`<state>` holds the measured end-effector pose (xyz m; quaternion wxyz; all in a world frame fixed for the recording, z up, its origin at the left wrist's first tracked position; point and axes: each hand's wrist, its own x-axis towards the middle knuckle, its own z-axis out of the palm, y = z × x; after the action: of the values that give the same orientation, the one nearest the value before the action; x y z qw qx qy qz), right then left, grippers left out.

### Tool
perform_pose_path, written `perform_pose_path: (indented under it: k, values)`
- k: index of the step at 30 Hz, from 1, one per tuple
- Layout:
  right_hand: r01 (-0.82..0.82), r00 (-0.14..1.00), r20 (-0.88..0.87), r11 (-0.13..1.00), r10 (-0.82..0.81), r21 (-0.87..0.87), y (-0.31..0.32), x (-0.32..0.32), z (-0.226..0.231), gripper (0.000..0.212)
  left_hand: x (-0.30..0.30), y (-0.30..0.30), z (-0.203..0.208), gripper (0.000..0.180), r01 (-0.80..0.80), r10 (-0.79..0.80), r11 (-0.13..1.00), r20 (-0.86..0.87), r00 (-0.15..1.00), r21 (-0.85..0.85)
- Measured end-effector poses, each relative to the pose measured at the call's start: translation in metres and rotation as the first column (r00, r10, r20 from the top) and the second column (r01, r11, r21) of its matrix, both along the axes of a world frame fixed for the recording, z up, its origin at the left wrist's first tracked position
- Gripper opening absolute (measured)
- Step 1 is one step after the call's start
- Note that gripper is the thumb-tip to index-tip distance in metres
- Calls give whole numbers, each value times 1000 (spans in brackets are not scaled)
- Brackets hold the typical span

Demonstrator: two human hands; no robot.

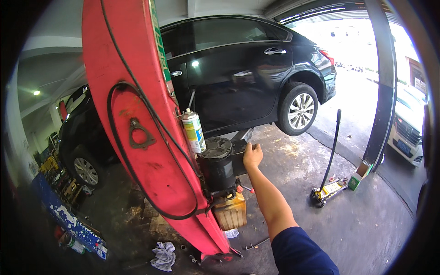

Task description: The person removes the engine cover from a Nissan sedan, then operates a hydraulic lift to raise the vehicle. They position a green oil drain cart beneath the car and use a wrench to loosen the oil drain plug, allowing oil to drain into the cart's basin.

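Through the head camera I see a workshop where the person's right hand (252,156) reaches forward from the near right, its fingers curled in at a dark boxy part (238,158); I cannot tell whether it grips or only touches it. That part sits on the right of a black cylindrical unit (217,172) mounted at the side of a leaning-looking red post (156,174). I cannot tell the left hand's state, as it is out of view. A spray can (194,132) stands upright by the cylinder's top, and a tan plastic jug (230,211) hangs below. Beyond is a black car (233,91); on the floor to the right, a jack (329,189) lies near a green carton (360,175)
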<state>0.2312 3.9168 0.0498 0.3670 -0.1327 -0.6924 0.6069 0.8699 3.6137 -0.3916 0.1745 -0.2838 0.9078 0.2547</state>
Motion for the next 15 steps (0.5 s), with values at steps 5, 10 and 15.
perform_pose_path:
  k: [5, 10, 15]
  values:
    - [-2, 1000, -27, 1000, 2, 5, -1, -1, 0, 42, 4, 4, -4, 28, -29, 29, 999, -2, 1000, 13]
    - [17, 998, -68, 1000, -16, 8, -2, -4, -3, 44, 7, 8, -11, 27, -46, 46, 999, 1, 999, 24]
    - [28, 997, -72, 998, -25, 48, -1, -7, -6, 43, 10, 13, -17, 27, -64, 64, 997, 5, 998, 37]
